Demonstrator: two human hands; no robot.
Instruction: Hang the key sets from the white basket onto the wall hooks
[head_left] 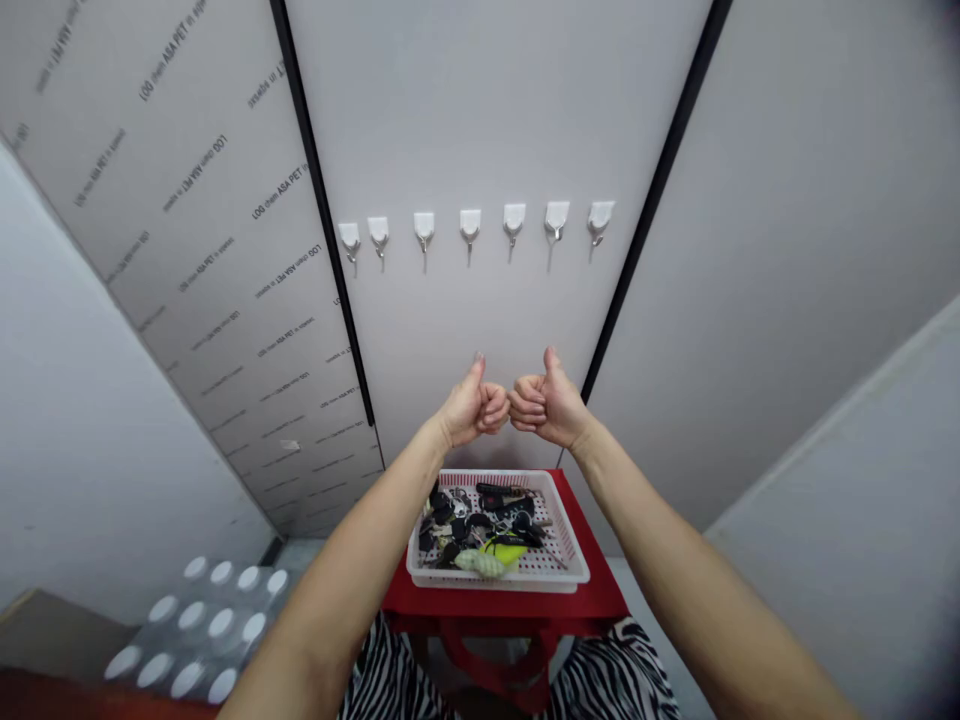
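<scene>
My left hand (474,405) and my right hand (547,402) are raised side by side with thumbs up and the other fingers curled into fists. Their knuckles nearly meet, and neither appears to hold anything. Just below them a white plastic basket (495,584) rests on a red cloth-covered surface (600,590). Inside it lie several keys and key fobs (455,510), mostly black, along with a bright yellow item (506,552) and a pale green ridged item (478,564). Several white adhesive hooks (470,224) with metal prongs hang in a row on the wall panel beyond my hands.
Black strips (322,200) border the pale wall panel (495,120) on both sides. On the left, a panel (187,220) bears printed lettering. Several bottles with white caps (220,622) stand at the lower left. Red straps (495,670) hang from the cloth in front.
</scene>
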